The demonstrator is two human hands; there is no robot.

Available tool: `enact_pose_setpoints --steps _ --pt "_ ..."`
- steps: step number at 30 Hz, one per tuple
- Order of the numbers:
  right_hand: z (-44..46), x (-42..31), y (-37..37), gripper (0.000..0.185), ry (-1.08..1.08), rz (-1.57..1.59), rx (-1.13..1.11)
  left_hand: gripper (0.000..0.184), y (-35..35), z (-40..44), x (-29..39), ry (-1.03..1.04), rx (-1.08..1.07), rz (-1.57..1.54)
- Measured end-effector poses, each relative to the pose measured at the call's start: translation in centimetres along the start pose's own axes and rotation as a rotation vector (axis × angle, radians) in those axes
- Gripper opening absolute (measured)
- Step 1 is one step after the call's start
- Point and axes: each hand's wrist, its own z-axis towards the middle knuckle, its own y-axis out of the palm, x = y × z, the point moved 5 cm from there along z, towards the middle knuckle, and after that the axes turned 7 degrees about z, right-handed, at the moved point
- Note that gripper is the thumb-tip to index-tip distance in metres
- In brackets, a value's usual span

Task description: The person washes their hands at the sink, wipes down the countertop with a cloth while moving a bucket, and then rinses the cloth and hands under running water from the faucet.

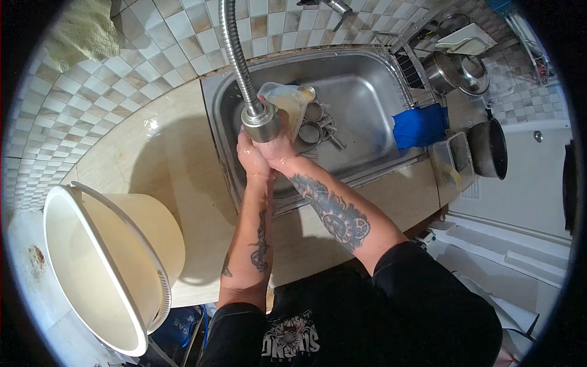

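My left hand (252, 160) and my right hand (282, 151) are pressed together over the left side of the metal sink (361, 92). Both look wet. Right above them hangs the round metal faucet head (262, 125), which hides most of the fingers, so I cannot make out anything between them. Just beyond my right hand, a clear plastic container (282, 92) leans in the sink. Beside it lie small metal measuring cups (310, 133) with their handles pointing to the right.
On the left stands a large cream tub (150, 229) with a handle. A wire rack (400, 64) with a blue cloth (420, 126) borders the sink's right side, near a dark pot (491, 148) and a clear bin (452, 160). The flexible faucet hose (231, 43) comes down from above.
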Motion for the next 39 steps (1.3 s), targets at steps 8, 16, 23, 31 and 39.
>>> enact_pose_setpoints --steps 8,16,23,31,39 --pt "-0.7 0.3 -1.0 0.062 0.074 -0.224 -0.112 0.057 -0.4 -3.1 1.5 -0.302 -0.266 -0.345" --pt "-4.1 2.2 -2.2 0.036 0.229 0.147 0.195 0.058 0.2 -3.5 1.8 -0.281 -0.159 -0.4" --pt "-2.9 -0.8 0.0 0.02 0.037 0.162 0.048 0.06 -0.5 -2.1 -1.4 -0.098 -0.027 -0.074" --pt "-3.1 0.7 0.7 0.023 0.234 0.273 0.126 0.044 0.4 -3.7 1.5 -0.171 -0.004 -0.622" --pt "-3.2 0.0 1.0 0.033 0.397 0.646 -0.03 0.026 -0.8 -3.5 -1.1 -0.216 -0.057 -0.52"
